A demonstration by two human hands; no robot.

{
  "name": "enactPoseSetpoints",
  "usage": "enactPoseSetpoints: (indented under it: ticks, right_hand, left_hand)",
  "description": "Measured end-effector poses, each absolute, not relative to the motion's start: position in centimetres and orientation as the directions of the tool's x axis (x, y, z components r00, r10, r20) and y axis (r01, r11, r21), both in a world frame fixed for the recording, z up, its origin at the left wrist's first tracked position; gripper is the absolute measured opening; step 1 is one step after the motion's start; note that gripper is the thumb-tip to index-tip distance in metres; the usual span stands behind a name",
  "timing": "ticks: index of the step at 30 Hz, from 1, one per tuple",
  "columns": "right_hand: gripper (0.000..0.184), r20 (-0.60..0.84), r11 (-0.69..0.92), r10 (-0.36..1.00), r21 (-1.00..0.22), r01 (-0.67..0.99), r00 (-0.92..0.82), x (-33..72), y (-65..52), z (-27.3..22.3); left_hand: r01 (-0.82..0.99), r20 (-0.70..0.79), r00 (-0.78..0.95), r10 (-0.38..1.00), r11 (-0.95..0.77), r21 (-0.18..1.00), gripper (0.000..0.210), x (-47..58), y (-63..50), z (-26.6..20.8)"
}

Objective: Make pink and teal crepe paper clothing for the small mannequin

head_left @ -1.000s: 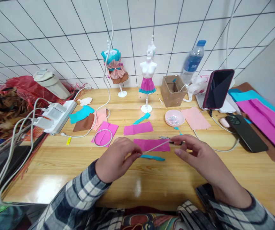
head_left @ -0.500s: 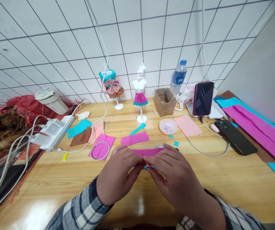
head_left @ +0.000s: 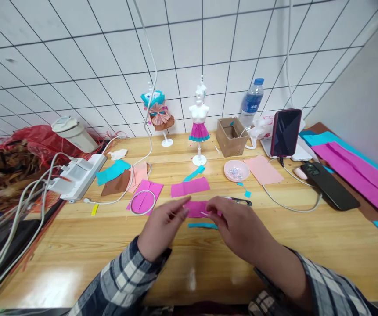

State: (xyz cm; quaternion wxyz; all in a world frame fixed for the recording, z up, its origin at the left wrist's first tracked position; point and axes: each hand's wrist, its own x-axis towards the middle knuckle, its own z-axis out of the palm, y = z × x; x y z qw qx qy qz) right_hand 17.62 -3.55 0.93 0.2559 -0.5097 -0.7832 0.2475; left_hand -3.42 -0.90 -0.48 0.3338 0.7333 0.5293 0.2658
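My left hand hovers low over the front of the table, thumb and forefinger a little apart, with no held thing visible. My right hand pinches a thin white stick between thumb and forefinger; its tip points left. Between and behind the hands lies a magenta paper strip, partly covered by my right fingers. A narrow blue strip rests flat on the wood just below it. Scissors lie behind my right hand, mostly hidden. Another magenta strip and a small blue strip are farther back.
A white mini mannequin in a magenta skirt stands by the wall, a dressed one left of it. A pink bead dish, cardboard box, bottle, phones and power strip surround the work area; cables cross the table.
My hands have parted and come off the blue strip, which now lies uncovered. The thin white stick now shows in my right fingers. The whole view has shifted slightly.
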Motion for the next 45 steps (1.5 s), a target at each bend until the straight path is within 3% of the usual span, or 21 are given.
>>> enactPoseSetpoints:
  ticks: [1,4,9,17,34,45]
  right_hand:
    - [0.015,0.084,0.291,0.941,-0.694,0.658,-0.328,17.6,-3.1,0.8]
    - [0.015,-0.147,0.066,0.933,-0.827,0.559,-0.329,17.0,-1.8,0.1]
    - [0.014,-0.387,-0.23,0.864,-0.873,0.431,-0.323,15.1,-0.2,-1.7]
    - [0.019,-0.309,-0.15,0.904,-0.877,0.457,-0.296,13.5,1.0,-4.7]
    - [0.03,-0.281,-0.09,0.938,-0.763,0.64,-0.203,12.9,1.0,-6.4]
    - [0.034,-0.289,-0.116,0.928,-0.825,0.553,-0.237,13.2,1.0,-6.5]
  left_hand:
    - [0.612,0.111,0.278,0.954,-0.265,0.745,0.031,-4.1,-0.1,-1.4]
    - [0.645,0.246,0.433,0.867,-0.489,0.587,0.018,-5.6,2.0,-4.2]
    - [0.695,0.141,0.554,0.82,-0.549,0.464,0.011,-5.9,3.2,-6.3]
    - [0.708,0.026,0.534,0.845,-0.464,0.532,0.013,-6.1,3.2,-6.5]
    - [0.71,0.021,0.531,0.847,-0.458,0.535,0.017,-6.1,3.0,-6.5]
    - [0.689,0.039,0.534,0.845,-0.461,0.56,0.016,-6.1,2.9,-6.4]
